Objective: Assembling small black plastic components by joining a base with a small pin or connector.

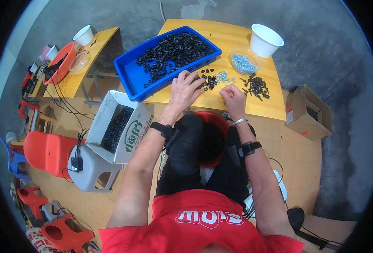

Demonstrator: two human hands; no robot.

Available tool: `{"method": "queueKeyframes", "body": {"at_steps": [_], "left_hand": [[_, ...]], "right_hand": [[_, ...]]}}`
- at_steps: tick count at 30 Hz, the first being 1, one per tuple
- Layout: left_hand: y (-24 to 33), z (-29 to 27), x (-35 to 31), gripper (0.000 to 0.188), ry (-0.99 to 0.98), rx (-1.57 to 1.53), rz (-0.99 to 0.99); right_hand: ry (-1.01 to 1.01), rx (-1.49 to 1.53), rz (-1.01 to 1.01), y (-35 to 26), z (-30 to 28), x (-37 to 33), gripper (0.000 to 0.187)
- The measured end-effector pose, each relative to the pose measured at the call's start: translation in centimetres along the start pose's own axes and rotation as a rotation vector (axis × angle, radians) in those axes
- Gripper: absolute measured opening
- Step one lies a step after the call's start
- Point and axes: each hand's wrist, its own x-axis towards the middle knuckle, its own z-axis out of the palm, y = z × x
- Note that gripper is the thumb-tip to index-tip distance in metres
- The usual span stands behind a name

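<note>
My left hand [185, 89] rests at the table's near edge, fingers apart and stretched toward a small group of black plastic pieces [211, 80]. Its fingertips reach the left side of that group; I see nothing held in it. To the right, my right hand [234, 101] is closed, thumb and fingers pressed together. Whatever it may hold is hidden. Between and beyond the hands lies a small heap of silver screws [222, 76]. A pile of dark pieces, which look like black screws [257, 87], spreads right of my right hand.
A blue tray [129, 80] of black parts stands left on the yellow table [233, 33]. Behind the screws are a clear bowl [246, 59] and a white tub [267, 40]. A red basin [224, 122] sits between my knees; an open carton [129, 139] stands left.
</note>
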Motion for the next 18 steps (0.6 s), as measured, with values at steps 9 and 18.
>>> {"method": "queueKeyframes", "body": {"at_steps": [9, 18], "left_hand": [[-0.9, -0.6, -3.2, 0.049, 0.048, -0.154, -0.103], [-0.6, -0.3, -4.7, 0.040, 0.108, -0.182, -0.243]], "right_hand": [[-0.013, -0.063, -0.026, 0.3, 0.1, 0.1, 0.008], [-0.006, -0.039, -0.017, 0.3, 0.2, 0.0, 0.007]]}}
